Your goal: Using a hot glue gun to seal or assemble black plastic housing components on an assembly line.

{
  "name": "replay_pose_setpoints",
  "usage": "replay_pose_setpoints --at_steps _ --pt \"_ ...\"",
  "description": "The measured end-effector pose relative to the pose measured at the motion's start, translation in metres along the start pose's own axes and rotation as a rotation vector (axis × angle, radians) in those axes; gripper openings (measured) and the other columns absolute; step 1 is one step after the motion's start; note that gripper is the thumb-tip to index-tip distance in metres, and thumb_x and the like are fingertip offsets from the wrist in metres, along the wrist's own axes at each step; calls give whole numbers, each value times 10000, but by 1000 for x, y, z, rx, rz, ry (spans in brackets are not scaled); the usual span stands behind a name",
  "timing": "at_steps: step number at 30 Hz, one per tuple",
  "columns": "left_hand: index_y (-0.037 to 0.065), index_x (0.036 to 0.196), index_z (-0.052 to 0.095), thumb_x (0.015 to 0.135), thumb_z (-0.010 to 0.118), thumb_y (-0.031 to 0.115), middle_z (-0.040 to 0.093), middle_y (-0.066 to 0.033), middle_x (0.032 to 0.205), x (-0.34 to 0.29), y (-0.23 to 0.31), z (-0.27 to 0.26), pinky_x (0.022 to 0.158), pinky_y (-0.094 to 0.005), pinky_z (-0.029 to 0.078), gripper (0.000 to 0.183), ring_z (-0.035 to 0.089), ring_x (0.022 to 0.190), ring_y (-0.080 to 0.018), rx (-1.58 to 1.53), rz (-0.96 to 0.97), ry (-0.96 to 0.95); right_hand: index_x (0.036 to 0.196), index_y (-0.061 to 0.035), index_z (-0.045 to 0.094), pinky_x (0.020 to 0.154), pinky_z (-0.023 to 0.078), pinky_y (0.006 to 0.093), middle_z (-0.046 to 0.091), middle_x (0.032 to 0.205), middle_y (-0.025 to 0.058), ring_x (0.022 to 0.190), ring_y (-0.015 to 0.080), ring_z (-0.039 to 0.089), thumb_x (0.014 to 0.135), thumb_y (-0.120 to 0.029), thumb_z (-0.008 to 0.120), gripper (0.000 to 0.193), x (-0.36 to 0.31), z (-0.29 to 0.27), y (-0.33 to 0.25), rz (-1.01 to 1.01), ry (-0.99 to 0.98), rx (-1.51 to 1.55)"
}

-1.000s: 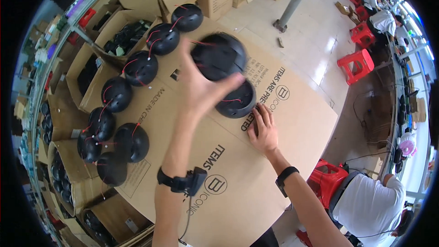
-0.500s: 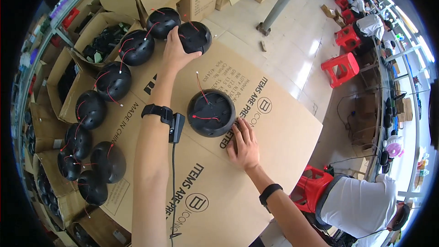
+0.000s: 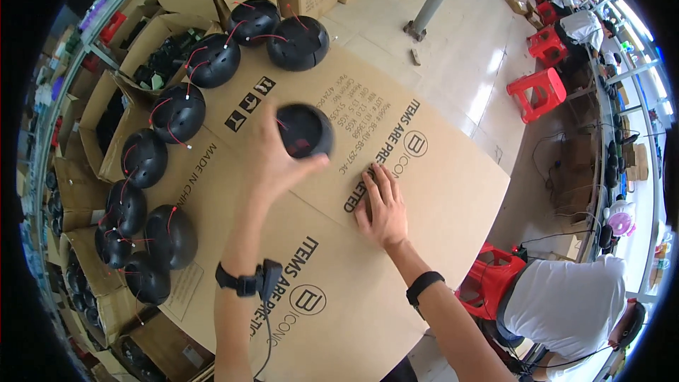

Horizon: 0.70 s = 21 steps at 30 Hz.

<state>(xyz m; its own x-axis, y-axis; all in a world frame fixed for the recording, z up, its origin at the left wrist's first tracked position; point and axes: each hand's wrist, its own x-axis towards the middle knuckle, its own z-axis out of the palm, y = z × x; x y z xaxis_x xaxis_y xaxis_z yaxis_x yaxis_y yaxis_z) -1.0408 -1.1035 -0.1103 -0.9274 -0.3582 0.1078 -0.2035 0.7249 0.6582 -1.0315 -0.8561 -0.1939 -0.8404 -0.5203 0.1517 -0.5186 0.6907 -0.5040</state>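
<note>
A black bowl-shaped plastic shell (image 3: 320,127) with red wires inside is gripped at its side by my left hand (image 3: 274,152), thumb below and fingers along its left edge. Both are smeared by motion. My right hand (image 3: 385,209) lies on the cardboard carton (image 3: 445,177) with its fingers stretched out, holding nothing and apart from the shell. Beyond my left hand, another black shell (image 3: 300,46) sits at the carton's far edge, its red wires sticking up.
Several more black shells (image 3: 180,113) with red wires curve down the carton's left side. Open boxes (image 3: 166,42) of black parts stand to the left. A metal post (image 3: 438,0) rises from the floor. At right, a person in white (image 3: 566,308) sits on a red stool (image 3: 491,279).
My left hand has left the far-edge shell and come nearer. The shell from the carton's middle is now in it, shifted up and left. My right hand stays on the carton.
</note>
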Motion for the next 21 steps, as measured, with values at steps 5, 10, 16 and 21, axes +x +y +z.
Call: replay_pose_setpoints --at_steps 5,10,16,21 --pt "-111 1532 197 671 912 439 355 -326 1507 58 -48 -10 1162 -469 354 1247 395 1395 -440 40 -167 349 1383 5 527 1169 366 495 436 1506 218 1437 392 374 878 -175 573 538 -1 6 -5 -21 31 42" --pt "-118 1542 186 841 798 443 231 -306 1613 24 -57 -6 1239 -452 216 1086 234 1516 -391 -151 -101 641 1378 11 534 1170 362 494 450 1493 227 1432 397 381 871 -202 574 552 -1 11 -11 -62 98 105" --pt "14 1532 371 1066 436 363 280 -241 1619 -267 36 86 1202 -582 235 586 252 1497 -439 521 -11 -116 1217 -8 636 1152 387 478 500 1439 261 1381 430 427 763 -170 638 482 -17 -2 43 -76 146 264" --pt "-3 1494 418 993 537 253 396 -274 1531 -425 29 51 1161 -578 315 574 381 1430 -448 669 258 -138 1091 -72 687 1031 508 445 527 1435 195 1352 349 491 784 -177 659 326 -149 -15 51 -79 8 254"
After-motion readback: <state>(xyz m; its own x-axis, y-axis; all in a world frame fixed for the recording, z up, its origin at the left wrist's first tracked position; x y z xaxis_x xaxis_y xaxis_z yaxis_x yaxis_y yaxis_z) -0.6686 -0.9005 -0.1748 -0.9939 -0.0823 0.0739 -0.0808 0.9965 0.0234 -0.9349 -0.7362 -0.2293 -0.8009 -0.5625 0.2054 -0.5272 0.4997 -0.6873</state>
